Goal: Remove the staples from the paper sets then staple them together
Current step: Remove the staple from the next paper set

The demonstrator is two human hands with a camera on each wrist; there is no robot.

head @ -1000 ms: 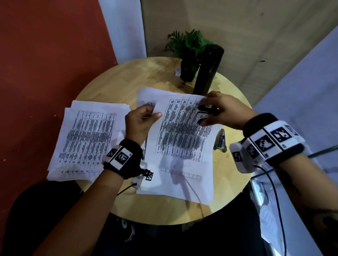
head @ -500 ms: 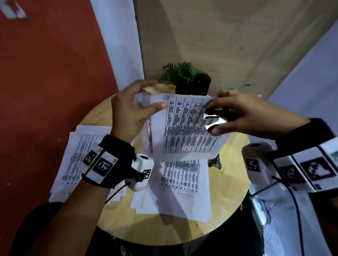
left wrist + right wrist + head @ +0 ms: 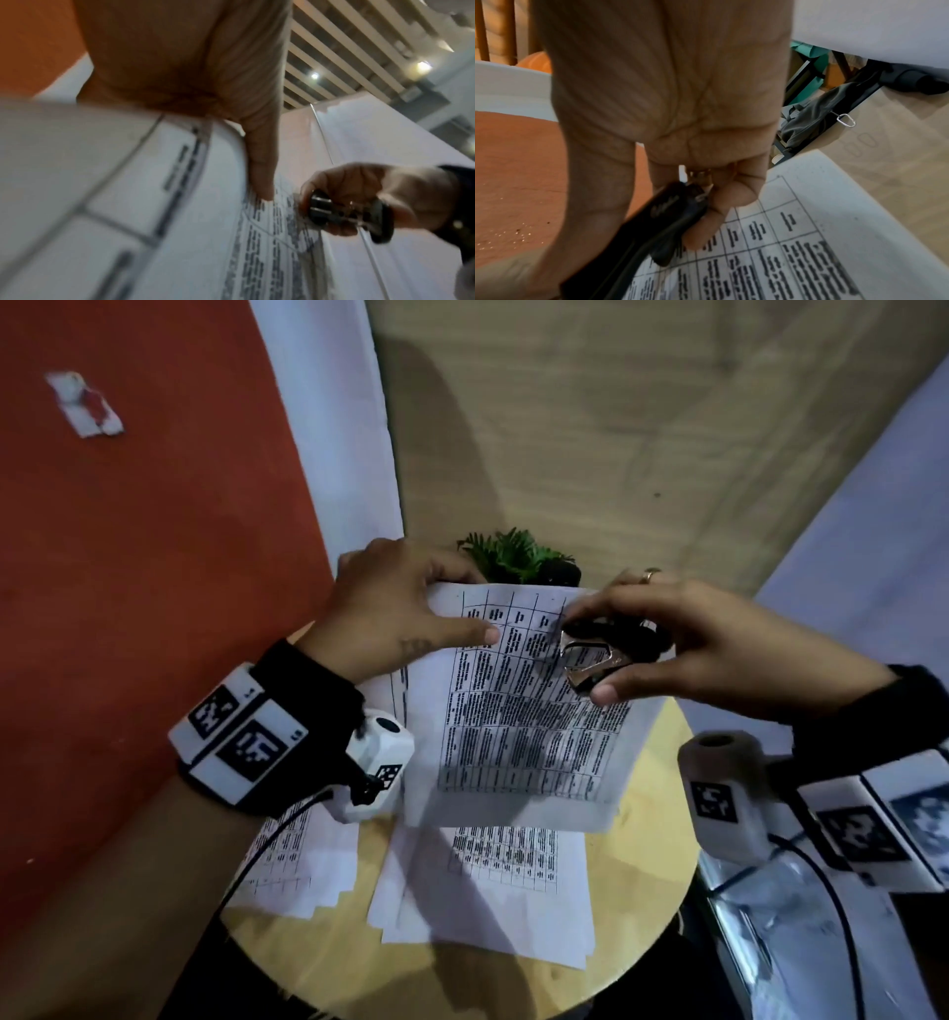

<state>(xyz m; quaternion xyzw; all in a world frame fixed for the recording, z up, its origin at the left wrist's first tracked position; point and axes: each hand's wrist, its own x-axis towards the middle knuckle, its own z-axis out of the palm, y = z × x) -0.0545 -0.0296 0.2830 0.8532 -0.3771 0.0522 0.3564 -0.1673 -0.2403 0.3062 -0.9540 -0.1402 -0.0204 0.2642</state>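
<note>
A printed paper set (image 3: 518, 711) with tables is held up above the round wooden table (image 3: 642, 880). My left hand (image 3: 411, 608) pinches its top left corner, thumb on the front, fingers behind. My right hand (image 3: 667, 639) grips a black and metal staple remover (image 3: 601, 654) at the set's top right part, its metal claws against the page. The same staple remover (image 3: 659, 223) lies between thumb and fingers in the right wrist view, over the paper set (image 3: 795, 253). From the left wrist, the staple remover (image 3: 347, 217) and the paper set (image 3: 180, 203) look blurred.
Two more paper stacks lie on the table: one in the middle (image 3: 488, 891), one at the left (image 3: 292, 865). A small green potted plant (image 3: 518, 557) stands at the table's far edge. A red wall is on the left, a glass surface (image 3: 796, 942) at the right.
Both hands have lifted the paper set off the table and higher toward the head camera. The right hand keeps the staple remover on its top right part. The camera tilted upward.
</note>
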